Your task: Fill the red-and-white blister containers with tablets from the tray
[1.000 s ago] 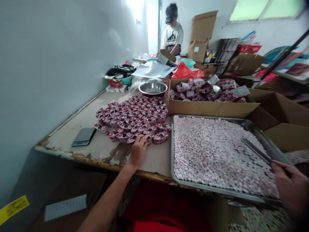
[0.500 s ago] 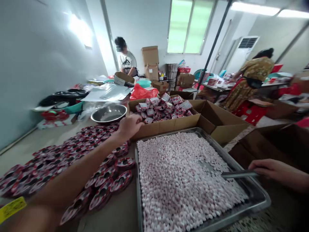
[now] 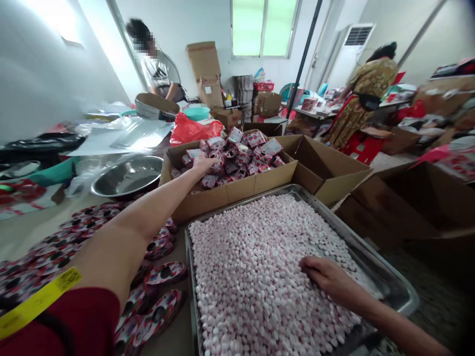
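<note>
Right hand (image 3: pixel 328 279), fingers curled down, touches small white and pinkish pellets (image 3: pixel 256 257) spread across a metal tray (image 3: pixel 406 296); whether it grips any, I cannot tell. Left of the tray, on the pale surface (image 3: pixel 180 249), stand rows of red-and-white patterned packets (image 3: pixel 159 311) with dark round openings. Just beyond the tray is a cardboard box (image 3: pixel 237 188) heaped with similar packs (image 3: pixel 247 155). At its left side, the left hand (image 3: pixel 203 163) reaches in and touches the packs; its grip is unclear. Beside the box sits a shiny steel bowl (image 3: pixel 128 175), and behind it lies a red plastic bag (image 3: pixel 193 129). Farther off, a person in a white top (image 3: pixel 159 71) looks down at the left, and another in patterned clothing (image 3: pixel 371 79) bends over a cluttered table at the right. A green-lit window (image 3: pixel 263 27) marks the back wall.
</note>
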`<state>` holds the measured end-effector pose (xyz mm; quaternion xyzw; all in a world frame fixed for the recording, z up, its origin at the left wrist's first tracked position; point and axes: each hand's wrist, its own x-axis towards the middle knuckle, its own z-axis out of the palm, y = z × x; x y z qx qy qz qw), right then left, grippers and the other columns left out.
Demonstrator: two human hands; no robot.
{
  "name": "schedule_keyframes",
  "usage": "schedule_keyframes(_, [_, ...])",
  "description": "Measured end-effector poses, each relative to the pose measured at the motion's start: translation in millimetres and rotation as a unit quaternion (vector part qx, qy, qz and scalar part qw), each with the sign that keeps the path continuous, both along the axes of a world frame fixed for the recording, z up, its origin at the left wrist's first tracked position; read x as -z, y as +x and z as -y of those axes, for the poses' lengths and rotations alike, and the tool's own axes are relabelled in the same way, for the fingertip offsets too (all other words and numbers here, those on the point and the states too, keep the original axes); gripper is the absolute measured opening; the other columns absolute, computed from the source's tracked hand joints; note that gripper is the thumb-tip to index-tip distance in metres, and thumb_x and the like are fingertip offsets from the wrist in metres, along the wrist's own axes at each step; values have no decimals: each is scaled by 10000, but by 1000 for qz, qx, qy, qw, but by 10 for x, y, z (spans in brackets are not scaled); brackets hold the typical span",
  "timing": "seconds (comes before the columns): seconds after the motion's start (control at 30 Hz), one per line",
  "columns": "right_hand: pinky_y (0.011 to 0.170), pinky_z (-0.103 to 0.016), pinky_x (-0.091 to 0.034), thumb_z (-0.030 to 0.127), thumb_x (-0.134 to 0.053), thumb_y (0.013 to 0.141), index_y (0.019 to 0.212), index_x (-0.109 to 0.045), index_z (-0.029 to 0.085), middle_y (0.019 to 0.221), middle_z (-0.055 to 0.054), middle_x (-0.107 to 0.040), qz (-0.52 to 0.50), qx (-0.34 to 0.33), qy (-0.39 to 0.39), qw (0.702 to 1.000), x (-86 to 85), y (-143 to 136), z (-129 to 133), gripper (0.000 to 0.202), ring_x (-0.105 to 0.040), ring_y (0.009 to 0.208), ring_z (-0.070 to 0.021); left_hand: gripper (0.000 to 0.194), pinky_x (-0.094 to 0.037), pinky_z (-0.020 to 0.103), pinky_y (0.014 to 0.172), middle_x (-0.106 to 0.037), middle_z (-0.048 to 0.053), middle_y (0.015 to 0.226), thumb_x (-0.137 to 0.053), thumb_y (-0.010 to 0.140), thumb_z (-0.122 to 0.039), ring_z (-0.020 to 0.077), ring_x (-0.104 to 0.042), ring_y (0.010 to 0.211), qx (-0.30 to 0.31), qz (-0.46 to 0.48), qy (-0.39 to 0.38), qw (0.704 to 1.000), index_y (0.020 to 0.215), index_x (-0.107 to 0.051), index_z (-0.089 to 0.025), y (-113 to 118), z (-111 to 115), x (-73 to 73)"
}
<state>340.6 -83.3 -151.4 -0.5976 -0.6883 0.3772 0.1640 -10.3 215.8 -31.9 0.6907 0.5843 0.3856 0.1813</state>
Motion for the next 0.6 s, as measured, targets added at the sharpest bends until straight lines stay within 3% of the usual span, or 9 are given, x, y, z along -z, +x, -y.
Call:
schedule_keyframes(0.1, [646,-297,-398,409,-513,795,673,-605,199,648,-25,-591,-60,15,-25,998,14,-187,-18,260,-526,664,-183,311,-422,267,805,-654,6,863,-774,776,-305,140,-543,810,-26,-61,75,995,983,-620,-131,-242,468,-296])
schedule_keyframes(0.2, [621,-282,-375,431,-567,746,736,-636,187,623,-2,-547,-136,43,-39,989,-148,-151,-92,254,-480,623,-156,436,-444,253,765,-697,-19,919,-741,801,-370,120,-567,759,21,-97,124,987,1185,-639,-192,-385,1231,-412])
schedule_keyframes(0.3, [657,-285,-387,436,-634,709,790,-666,185,681,-10,-577,-178,64,-12,982,-474,-72,-161,266,-486,663,-154,601,-497,264,752,-740,5,997,-817,699,-395,156,-657,807,62,-37,85,994,1251,-645,-228,-313,1978,-271])
schedule_keyframes(0.4, [668,-285,-392,447,-684,685,789,-664,183,699,-11,-579,-197,70,13,978,-839,-70,-223,284,-484,668,-145,521,-526,266,713,-760,20,945,-833,662,-417,179,-692,786,92,19,24,995,1129,-723,-217,-97,2463,-23])
schedule_keyframes(0.5, [642,-276,-378,423,-683,688,830,-677,171,667,1,-571,-191,49,28,980,-1112,-126,-294,289,-470,629,-128,415,-529,257,675,-766,21,909,-821,671,-413,183,-699,763,135,33,-2,990,1038,-763,-228,130,2681,146])
schedule_keyframes(0.6, [587,-266,-339,363,-632,701,828,-694,160,607,10,-560,-130,16,41,991,-1273,-176,-367,248,-446,582,-118,443,-530,249,646,-765,26,857,-827,658,-416,181,-700,729,171,60,-26,983,1049,-759,-220,292,2746,196])
